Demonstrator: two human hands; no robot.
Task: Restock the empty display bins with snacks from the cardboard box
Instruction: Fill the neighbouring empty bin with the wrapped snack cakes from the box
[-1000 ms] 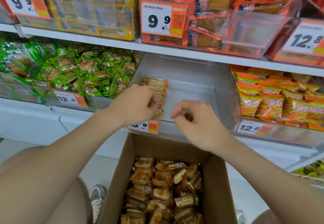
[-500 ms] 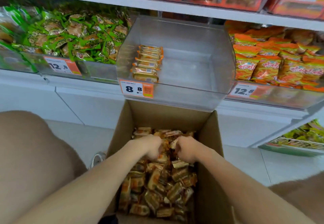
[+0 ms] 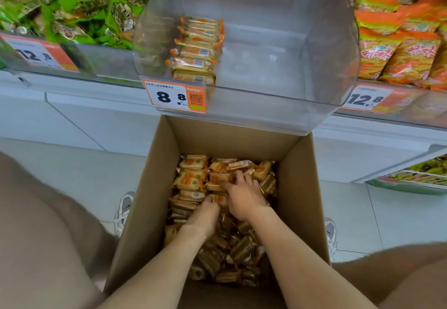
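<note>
Left hand [image 3: 204,214]: down inside the cardboard box, knuckles up, fingers sunk among the loose packets and hidden; whether they grip one cannot be told
Right hand [image 3: 243,197]: just beside the left hand, fingers splayed and lying flat on top of the packets, curled round nothing
Cardboard box [image 3: 150,199]: open-topped, standing on the floor between the person's knees, its far wall under the front lip of the display bin
Snack packets [image 3: 191,180]: orange-and-gold wrappers, heaped loose across the inside of the box
Display bin [image 3: 314,54]: clear plastic, on the shelf directly above and behind the box
Row of packets [image 3: 196,49]: a single file along the bin's left side, running front to back, with the same orange wrapper as those in the box
Price tag [image 3: 174,96]: orange and white, reads 8.8, fixed to the bin's front at its left end
Green packets [image 3: 72,10]: piled in the neighbouring bin to the left, tagged 12.8
Orange bags [image 3: 399,49]: stacked in the bin to the right, also tagged 12.8
White shoe [image 3: 124,209]: on the pale floor tiles just left of the box, with another at the box's right side
</note>
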